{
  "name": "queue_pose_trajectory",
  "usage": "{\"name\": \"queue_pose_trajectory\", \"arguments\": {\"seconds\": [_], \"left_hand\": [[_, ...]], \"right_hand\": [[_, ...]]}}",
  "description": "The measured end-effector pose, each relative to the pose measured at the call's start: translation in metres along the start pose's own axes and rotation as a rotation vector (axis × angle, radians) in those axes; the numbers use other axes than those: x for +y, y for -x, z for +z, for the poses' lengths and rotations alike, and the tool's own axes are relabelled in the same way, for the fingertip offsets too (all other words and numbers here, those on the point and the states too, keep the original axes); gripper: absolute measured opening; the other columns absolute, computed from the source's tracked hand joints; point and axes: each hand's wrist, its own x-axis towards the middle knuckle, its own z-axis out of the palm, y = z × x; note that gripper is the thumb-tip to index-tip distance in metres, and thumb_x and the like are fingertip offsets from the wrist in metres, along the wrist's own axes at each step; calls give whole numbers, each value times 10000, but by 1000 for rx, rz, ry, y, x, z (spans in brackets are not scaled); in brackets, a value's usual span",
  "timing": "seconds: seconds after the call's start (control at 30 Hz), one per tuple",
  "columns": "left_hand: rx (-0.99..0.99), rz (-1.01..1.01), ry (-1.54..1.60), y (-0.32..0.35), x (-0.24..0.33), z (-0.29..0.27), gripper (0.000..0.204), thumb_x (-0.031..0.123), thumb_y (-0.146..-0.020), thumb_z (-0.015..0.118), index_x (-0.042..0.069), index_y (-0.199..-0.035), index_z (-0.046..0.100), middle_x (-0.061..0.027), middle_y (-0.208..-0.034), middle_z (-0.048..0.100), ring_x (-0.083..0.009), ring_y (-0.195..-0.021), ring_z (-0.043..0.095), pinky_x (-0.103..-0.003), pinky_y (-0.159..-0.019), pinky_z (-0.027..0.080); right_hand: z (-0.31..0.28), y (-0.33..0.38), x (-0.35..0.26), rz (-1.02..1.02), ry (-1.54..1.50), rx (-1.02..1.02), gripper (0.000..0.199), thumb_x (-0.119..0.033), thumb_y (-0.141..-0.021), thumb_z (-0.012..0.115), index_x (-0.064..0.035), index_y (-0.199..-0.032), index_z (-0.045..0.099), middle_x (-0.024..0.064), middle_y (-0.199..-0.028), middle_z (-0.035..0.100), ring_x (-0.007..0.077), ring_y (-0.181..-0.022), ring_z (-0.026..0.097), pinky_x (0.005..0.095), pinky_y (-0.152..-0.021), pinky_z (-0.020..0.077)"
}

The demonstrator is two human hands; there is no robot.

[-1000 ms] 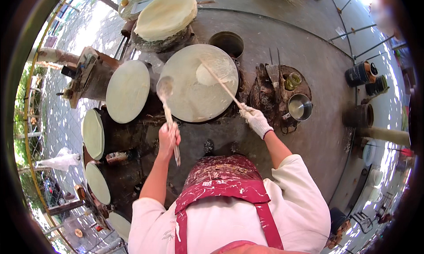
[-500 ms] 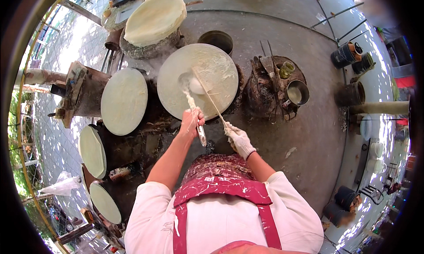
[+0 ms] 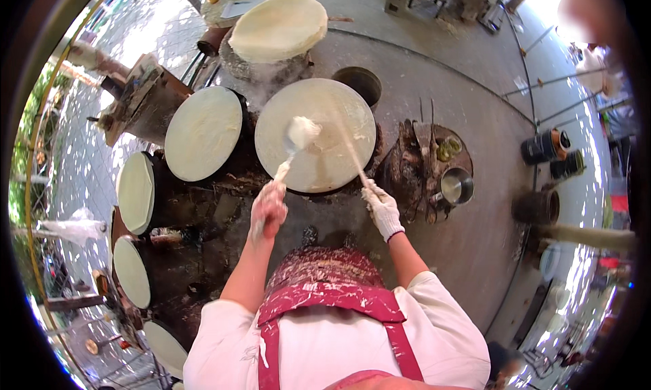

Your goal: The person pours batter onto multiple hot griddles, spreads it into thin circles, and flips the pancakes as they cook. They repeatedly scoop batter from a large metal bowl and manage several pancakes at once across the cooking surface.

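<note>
My bare left hand (image 3: 268, 210) is closed around the batter-smeared handle of a ladle (image 3: 282, 171). The ladle's head is over the middle of a large round griddle, with a pale lump of batter (image 3: 304, 130) on it. My right hand (image 3: 384, 212), in a white knitted glove caked with batter, grips a thin wooden stick (image 3: 354, 157). Motion blurs the stick's far end above the griddle. A pale, thin sheet of batter (image 3: 285, 105) covers the griddle's top, and a greyish streak marks its middle.
Several more batter-covered round griddles (image 3: 203, 133) curve down the left side. A stack of pale flat sheets (image 3: 279, 28) stands far left, beside steam. A dark pot (image 3: 359, 85) sits behind the griddle. On the right, a stand holds a metal saucepan (image 3: 456, 185) and a glass jar (image 3: 449, 148).
My view has shifted, so the griddles sit differently in it. The ladle has moved with the batter lump on its head. My right hand still holds the stick, which has swung.
</note>
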Motion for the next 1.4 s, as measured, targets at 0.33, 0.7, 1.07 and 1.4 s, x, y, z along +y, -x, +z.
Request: {"name": "queue_pose_trajectory", "arguments": {"seconds": [0.33, 0.7, 1.07, 1.4], "left_hand": [[210, 315, -296, 107, -9, 100, 321, 156, -1035, 355, -145, -1101, 446, 48, -584, 350, -39, -347, 389, -210, -402, 279], [540, 840, -560, 463, 57, 180, 248, 199, -1005, 474, -42, -1031, 529, 51, -596, 404, -52, -342, 372, -254, -445, 345], [649, 1397, -425, 653, 30, 157, 329, 307, -1025, 465, -7, -1027, 563, 55, -582, 435, -57, -329, 365, -240, -352, 324], [606, 1873, 29, 623, -22, 181, 257, 188, -1028, 412, -47, -1056, 514, 41, -587, 415, -57, -318, 357, -249, -397, 308]], "right_hand": [[5, 1, 0, -279, 525, -33, 353, -150, -956, 633, 12, -1268, 601, 8, -1042, 644, 75, -922, 572, 215, -816, 472], [281, 178, 104, 194, 345, -531, 440, -81, -892, 696, 19, -1302, 572, 65, -1183, 639, 112, -986, 618, 242, -858, 509], [710, 219, 151, -919, 1633, -1022, 325, -393, -903, 591, -242, -1185, 649, 133, -1013, 658, 347, -900, 672, 483, -754, 531], [894, 181, 246, -1118, 1591, -1156, 412, -306, -859, 653, -158, -1240, 607, 161, -1051, 667, 368, -996, 626, 476, -832, 509]]}}
